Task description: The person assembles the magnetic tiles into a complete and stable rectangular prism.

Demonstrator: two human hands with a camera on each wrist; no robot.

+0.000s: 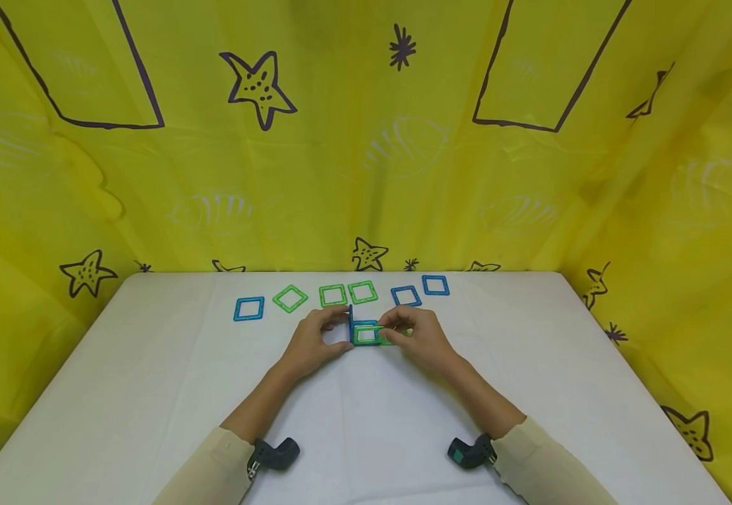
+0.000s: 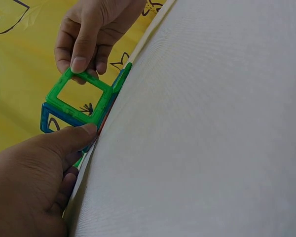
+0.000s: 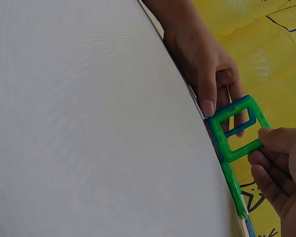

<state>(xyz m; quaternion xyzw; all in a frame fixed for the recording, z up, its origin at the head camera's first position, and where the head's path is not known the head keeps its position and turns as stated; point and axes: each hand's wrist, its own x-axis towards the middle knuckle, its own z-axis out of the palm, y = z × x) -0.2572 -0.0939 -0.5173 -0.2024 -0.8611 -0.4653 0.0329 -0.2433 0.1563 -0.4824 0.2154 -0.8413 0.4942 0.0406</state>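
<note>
My left hand point(image 1: 315, 342) grips an upright blue square magnetic tile point(image 1: 351, 324), thumb at the near edge and fingers at the far one. To its right, a green square magnetic tile point(image 2: 103, 106) stands upright, its left edge meeting the blue tile. My right hand point(image 1: 420, 337) pinches this green tile at its right side between thumb and fingers. Another blue tile point(image 1: 364, 322) shows behind it in the head view. A second green tile point(image 3: 234, 190) lies flat on the table, joining the base. The right hand partly hides that flat tile in the head view.
Along the far part of the white table point(image 1: 151, 393) lie a blue tile point(image 1: 236, 309), a green tile turned like a diamond point(image 1: 281, 292), two green tiles point(image 1: 333, 285) and two blue tiles point(image 1: 435, 277). A yellow patterned curtain point(image 1: 340, 175) hangs behind the table.
</note>
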